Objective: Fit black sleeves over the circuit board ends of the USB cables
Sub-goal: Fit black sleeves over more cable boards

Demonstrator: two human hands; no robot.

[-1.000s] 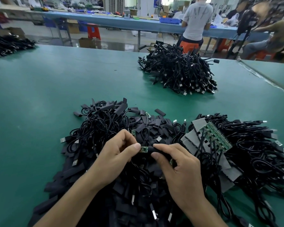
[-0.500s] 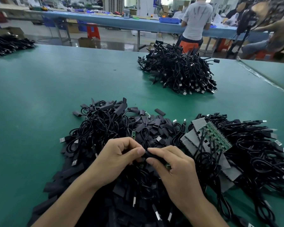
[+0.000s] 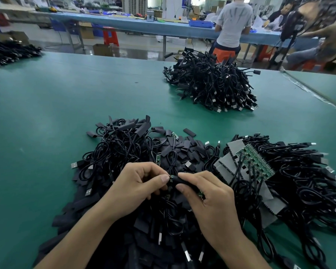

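My right hand pinches a black sleeve that covers most of a small green circuit board; a green corner shows under the palm. My left hand pinches the sleeve's left end, where a sliver of the board shows. Both hands hover over a heap of loose black sleeves and USB cables. To the right lies a bundle of cables joined to a panel of green circuit boards.
A big pile of black cables sits at the back of the green table. Another pile lies far left. People work at a blue bench behind. A table seam runs along the right.
The bare green board end seen between my fingers a second ago is now almost hidden inside the sleeve. My hands have closed together.
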